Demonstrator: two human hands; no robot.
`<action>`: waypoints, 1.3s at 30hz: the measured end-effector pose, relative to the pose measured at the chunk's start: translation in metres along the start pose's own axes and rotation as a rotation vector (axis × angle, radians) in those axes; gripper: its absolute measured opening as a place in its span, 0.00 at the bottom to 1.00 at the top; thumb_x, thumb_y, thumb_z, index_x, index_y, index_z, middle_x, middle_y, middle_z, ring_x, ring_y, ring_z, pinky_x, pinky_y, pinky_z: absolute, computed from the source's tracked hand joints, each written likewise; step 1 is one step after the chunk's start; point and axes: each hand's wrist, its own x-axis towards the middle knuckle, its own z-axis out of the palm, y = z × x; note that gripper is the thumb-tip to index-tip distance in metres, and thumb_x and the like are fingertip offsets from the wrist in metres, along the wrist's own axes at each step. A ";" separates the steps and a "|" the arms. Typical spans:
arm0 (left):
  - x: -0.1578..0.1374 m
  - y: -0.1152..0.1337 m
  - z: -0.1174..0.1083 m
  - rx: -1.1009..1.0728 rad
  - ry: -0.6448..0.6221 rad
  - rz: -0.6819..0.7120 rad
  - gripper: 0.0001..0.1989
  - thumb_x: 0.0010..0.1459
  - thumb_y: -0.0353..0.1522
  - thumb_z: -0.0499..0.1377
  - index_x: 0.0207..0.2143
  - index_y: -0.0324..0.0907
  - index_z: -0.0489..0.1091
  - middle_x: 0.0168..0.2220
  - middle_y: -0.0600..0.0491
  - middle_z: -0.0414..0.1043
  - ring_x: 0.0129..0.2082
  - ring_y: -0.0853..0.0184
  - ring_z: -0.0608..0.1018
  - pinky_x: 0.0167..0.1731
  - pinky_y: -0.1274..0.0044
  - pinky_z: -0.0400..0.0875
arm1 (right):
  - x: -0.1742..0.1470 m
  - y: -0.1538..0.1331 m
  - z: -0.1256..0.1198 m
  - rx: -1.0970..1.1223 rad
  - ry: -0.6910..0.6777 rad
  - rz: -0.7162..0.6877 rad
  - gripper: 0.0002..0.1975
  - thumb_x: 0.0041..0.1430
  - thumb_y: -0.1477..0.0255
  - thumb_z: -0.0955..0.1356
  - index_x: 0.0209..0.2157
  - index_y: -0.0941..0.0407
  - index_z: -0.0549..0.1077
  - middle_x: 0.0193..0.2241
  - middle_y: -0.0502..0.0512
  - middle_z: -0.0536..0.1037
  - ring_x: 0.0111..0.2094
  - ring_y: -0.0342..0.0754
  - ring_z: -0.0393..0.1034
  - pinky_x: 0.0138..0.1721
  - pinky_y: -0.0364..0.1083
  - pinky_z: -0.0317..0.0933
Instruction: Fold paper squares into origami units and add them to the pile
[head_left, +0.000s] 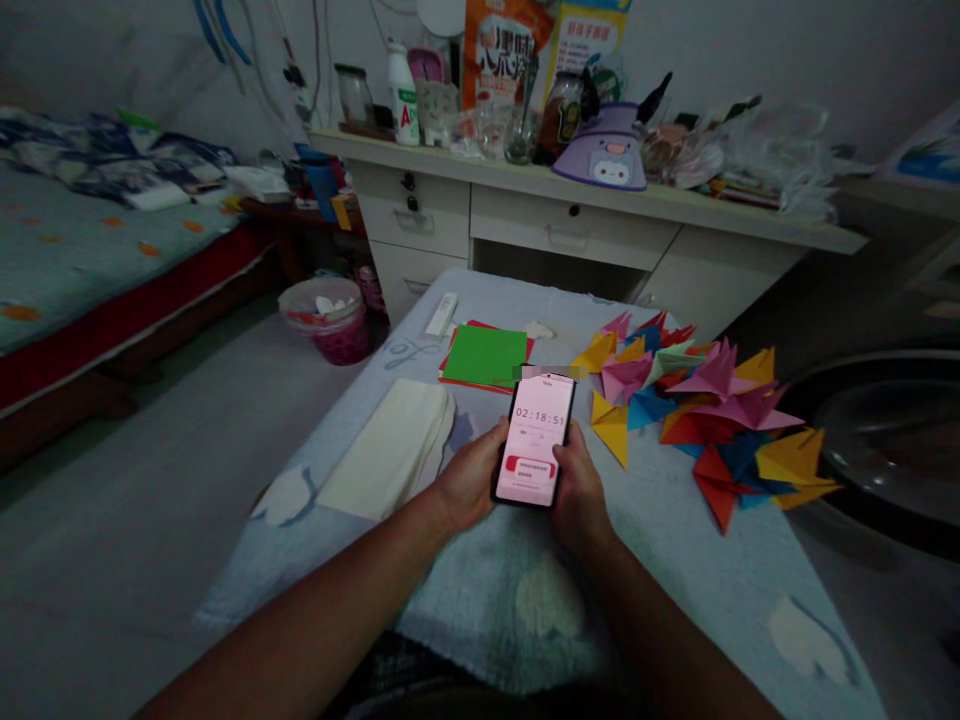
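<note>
Between both hands I hold a smartphone (534, 440) upright, its lit pinkish screen showing the digits 02:18:51 and a red button. My left hand (471, 478) grips its left edge; my right hand (582, 490) grips the right edge, the thumb over the screen. Just beyond the phone lies a stack of coloured paper squares (487, 355), green on top with red and orange edges beneath. To the right sits a pile of folded paper cranes (709, 390) in pink, yellow, red, blue and green. A folded cream cloth or paper (390, 450) lies left of my left hand.
A small white box (442, 315) lies near the far left edge of the cloth-covered table (645, 620). Behind stands a white desk (577, 230) crowded with jars, bags and a purple hat-like item (604, 150). A bucket (330, 320) and a bed (112, 240) are to the left.
</note>
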 end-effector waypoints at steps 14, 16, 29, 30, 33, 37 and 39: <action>0.001 0.004 0.006 -0.037 0.121 0.064 0.22 0.68 0.39 0.46 0.46 0.34 0.74 0.42 0.43 0.79 0.46 0.57 0.79 0.49 0.68 0.72 | 0.004 -0.001 0.001 -0.049 -0.075 0.048 0.27 0.46 0.76 0.64 0.52 0.53 0.68 0.48 0.54 0.78 0.43 0.54 0.75 0.42 0.52 0.71; 0.001 0.005 0.006 -0.041 0.120 0.068 0.22 0.68 0.39 0.46 0.47 0.34 0.74 0.42 0.43 0.79 0.46 0.57 0.79 0.49 0.68 0.72 | 0.004 -0.001 0.002 -0.051 -0.075 0.054 0.27 0.45 0.76 0.64 0.51 0.53 0.68 0.47 0.53 0.78 0.43 0.54 0.75 0.42 0.52 0.71; 0.003 0.004 0.004 -0.057 0.072 0.072 0.23 0.68 0.40 0.45 0.46 0.35 0.75 0.43 0.43 0.79 0.48 0.57 0.78 0.50 0.66 0.70 | 0.003 -0.003 0.001 -0.062 -0.088 0.078 0.27 0.45 0.77 0.65 0.50 0.52 0.68 0.47 0.51 0.78 0.45 0.54 0.74 0.44 0.52 0.70; 0.003 0.004 0.004 -0.057 0.075 0.072 0.23 0.68 0.40 0.45 0.46 0.35 0.75 0.43 0.43 0.79 0.48 0.57 0.78 0.50 0.66 0.70 | 0.004 -0.002 0.000 -0.062 -0.081 0.077 0.26 0.46 0.77 0.65 0.50 0.52 0.69 0.47 0.51 0.78 0.45 0.54 0.74 0.44 0.52 0.70; 0.002 0.005 0.005 -0.054 0.073 0.073 0.23 0.68 0.40 0.45 0.45 0.35 0.75 0.43 0.43 0.79 0.47 0.57 0.78 0.50 0.66 0.70 | 0.006 0.000 -0.003 -0.080 -0.068 0.071 0.24 0.49 0.75 0.64 0.51 0.53 0.69 0.48 0.51 0.78 0.46 0.54 0.73 0.43 0.51 0.70; 0.001 0.005 0.005 -0.062 0.049 0.071 0.24 0.68 0.41 0.44 0.46 0.35 0.75 0.43 0.42 0.79 0.48 0.56 0.78 0.50 0.66 0.70 | 0.006 0.000 -0.005 -0.100 -0.051 0.082 0.21 0.53 0.72 0.64 0.51 0.52 0.70 0.46 0.52 0.79 0.44 0.53 0.74 0.42 0.50 0.70; 0.002 0.004 0.005 -0.065 0.038 0.078 0.24 0.68 0.41 0.45 0.46 0.35 0.75 0.43 0.42 0.79 0.48 0.56 0.78 0.50 0.66 0.70 | 0.006 -0.002 -0.005 -0.110 -0.043 0.078 0.21 0.54 0.71 0.63 0.51 0.52 0.70 0.45 0.52 0.79 0.42 0.53 0.75 0.41 0.50 0.70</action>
